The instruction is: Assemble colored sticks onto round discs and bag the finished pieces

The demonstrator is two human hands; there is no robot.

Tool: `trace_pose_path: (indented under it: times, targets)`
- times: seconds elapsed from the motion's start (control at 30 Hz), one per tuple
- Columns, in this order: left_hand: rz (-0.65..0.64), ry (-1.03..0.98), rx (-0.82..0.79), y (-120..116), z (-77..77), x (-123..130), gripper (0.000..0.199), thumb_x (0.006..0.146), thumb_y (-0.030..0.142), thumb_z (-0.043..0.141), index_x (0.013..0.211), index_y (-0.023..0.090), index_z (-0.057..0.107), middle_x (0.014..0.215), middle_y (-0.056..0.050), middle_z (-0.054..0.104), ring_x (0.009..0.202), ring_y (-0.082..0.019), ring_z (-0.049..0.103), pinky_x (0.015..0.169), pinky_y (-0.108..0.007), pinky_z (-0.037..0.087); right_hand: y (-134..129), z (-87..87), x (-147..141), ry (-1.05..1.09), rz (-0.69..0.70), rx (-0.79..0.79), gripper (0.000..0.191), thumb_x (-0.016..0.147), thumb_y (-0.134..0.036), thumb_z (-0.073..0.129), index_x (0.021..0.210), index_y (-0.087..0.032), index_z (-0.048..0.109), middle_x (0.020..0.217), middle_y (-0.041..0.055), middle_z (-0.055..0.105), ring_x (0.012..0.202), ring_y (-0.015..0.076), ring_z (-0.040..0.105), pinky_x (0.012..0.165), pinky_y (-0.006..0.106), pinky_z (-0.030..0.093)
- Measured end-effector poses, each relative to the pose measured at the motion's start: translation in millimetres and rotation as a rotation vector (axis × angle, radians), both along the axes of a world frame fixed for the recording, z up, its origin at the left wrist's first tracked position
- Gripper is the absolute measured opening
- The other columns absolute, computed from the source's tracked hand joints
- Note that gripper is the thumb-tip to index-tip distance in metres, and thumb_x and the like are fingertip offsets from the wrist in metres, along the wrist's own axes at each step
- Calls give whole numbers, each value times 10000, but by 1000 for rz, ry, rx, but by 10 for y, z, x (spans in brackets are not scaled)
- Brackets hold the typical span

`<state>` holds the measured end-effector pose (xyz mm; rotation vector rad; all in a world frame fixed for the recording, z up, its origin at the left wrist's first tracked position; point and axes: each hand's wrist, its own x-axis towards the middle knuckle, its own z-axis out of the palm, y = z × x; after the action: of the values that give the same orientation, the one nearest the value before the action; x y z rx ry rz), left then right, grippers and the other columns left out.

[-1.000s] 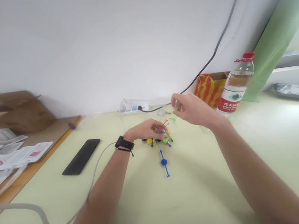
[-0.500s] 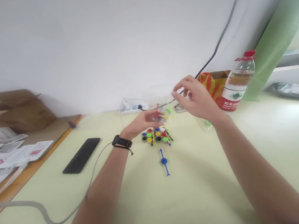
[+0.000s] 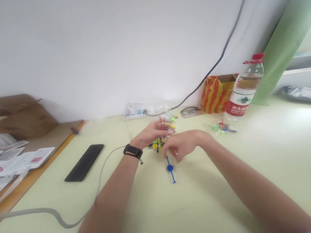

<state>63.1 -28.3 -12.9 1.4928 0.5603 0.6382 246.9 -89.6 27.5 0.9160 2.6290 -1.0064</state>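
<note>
A blue arrow spinner [image 3: 170, 168], with a round hub at its middle, lies on the table in front of me. Just behind it my right hand [image 3: 183, 144] reaches down, fingers bent and apart, one fingertip close to the arrow's tip; whether it touches I cannot tell. My left hand [image 3: 153, 132], with a black watch [image 3: 133, 150] on the wrist, is closed around a loose bunch of coloured arrow spinners [image 3: 171, 125], red, yellow and green among them. Beneath both hands is a cluster of coloured spinners [image 3: 155, 146], mostly hidden now.
More spinners [image 3: 222, 127] lie at the right, near a water bottle [image 3: 240, 96] and a striped bag [image 3: 213, 94]. A power strip [image 3: 135, 111] sits by the wall. At left are a black phone-like slab [image 3: 84, 163], a grey cable [image 3: 54, 214], cards [image 3: 16, 163] and a cardboard box [image 3: 24, 113].
My right hand has come down and left, from above the table near the bag to just behind the blue spinner. My left hand has shifted slightly, still holding the bunch.
</note>
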Motion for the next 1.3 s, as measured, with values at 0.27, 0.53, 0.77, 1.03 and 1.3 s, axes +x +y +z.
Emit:
trace_pose_path:
  times: [0.27, 0.53, 0.77, 1.03, 1.3]
  targets:
    - [-21, 65, 71, -5, -11, 26, 580, 709, 297, 892, 1208, 161, 629, 1068, -126, 725, 963, -235, 706, 872, -378, 540, -124, -230, -462, -81, 127, 8, 170, 695, -221, 818, 854, -197, 760, 748, -31, 612, 660, 137, 549, 542, 238, 366]
    - [-135, 259, 252, 19, 129, -107, 439, 730, 284, 831, 1123, 153, 685, 990, -97, 732, 885, -226, 692, 766, -329, 538, -186, 48, -270, 320, 13, 20, 93, 812, -202, 701, 729, -189, 740, 710, -24, 681, 643, 126, 579, 581, 230, 429]
    - [-158, 345, 303, 28, 127, -121, 405, 689, 319, 867, 1031, 155, 724, 931, -88, 752, 876, -236, 699, 751, -316, 539, -243, 580, 244, 855, -503, 278, 288, 836, -430, 751, 992, -189, 738, 806, 47, 744, 736, 198, 703, 677, 309, 562]
    - [-238, 337, 231, -4, 141, -101, 559, 724, 349, 866, 1214, 159, 676, 1032, -133, 761, 909, -224, 722, 787, -311, 540, -215, 598, 443, 837, -760, 650, 207, 946, -371, 615, 1011, -191, 694, 818, 64, 739, 737, 208, 721, 684, 321, 572]
    - [-219, 311, 270, -56, 180, -47, 544, 723, 321, 861, 1211, 163, 683, 984, -110, 756, 901, -229, 707, 845, -353, 537, -147, 463, 208, 594, -623, 668, 132, 883, -255, 631, 828, -195, 735, 749, 17, 720, 674, 161, 628, 624, 277, 470]
